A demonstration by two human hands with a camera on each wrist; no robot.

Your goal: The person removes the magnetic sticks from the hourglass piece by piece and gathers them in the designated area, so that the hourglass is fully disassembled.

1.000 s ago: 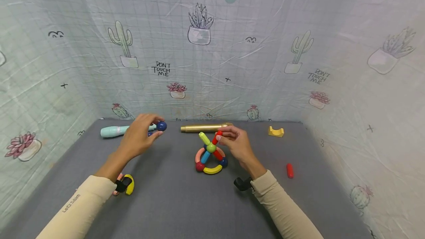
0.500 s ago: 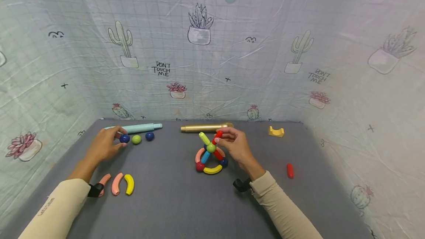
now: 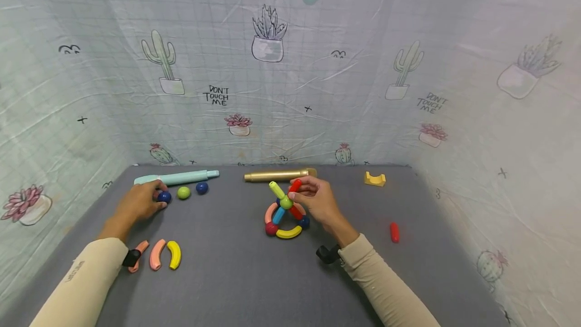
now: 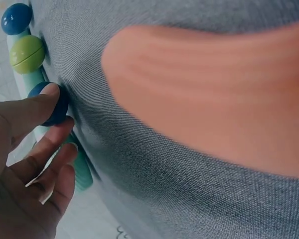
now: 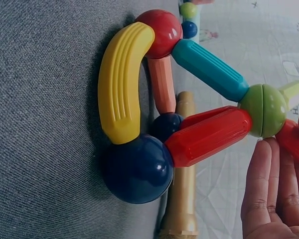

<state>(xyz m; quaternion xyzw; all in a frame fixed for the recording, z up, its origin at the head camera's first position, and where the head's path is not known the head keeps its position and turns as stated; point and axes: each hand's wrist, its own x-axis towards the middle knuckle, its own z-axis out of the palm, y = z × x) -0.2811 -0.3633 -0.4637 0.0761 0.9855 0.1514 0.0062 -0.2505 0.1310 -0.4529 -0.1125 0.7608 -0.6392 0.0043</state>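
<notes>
At the far left my left hand (image 3: 139, 200) pinches a dark blue ball (image 4: 54, 110) between thumb and fingers, low at the table. A green ball (image 3: 183, 193) and a second blue ball (image 3: 201, 187) lie in a row to its right. My right hand (image 3: 320, 200) holds the upper red rod (image 3: 295, 185) of a standing construction of magnetic rods and balls. Its green top ball (image 5: 263, 110) joins a lime rod (image 3: 276, 189), a blue rod (image 5: 209, 69) and red rods. Below, curved pieces, one of them yellow (image 5: 120, 79), link a red ball (image 5: 160, 33) and blue balls into a ring.
A mint-coloured tube (image 3: 181, 177) and a gold tube (image 3: 272, 175) lie along the back. Curved pink (image 3: 157, 255) and yellow (image 3: 174, 255) pieces lie at front left. At right are a yellow notched block (image 3: 374, 179) and a loose red rod (image 3: 395, 232). Patterned cloth encloses the table.
My left hand has carried the blue ball left and down to the table beside the green ball. My right hand stays on the red rod. The head view has shifted slightly.
</notes>
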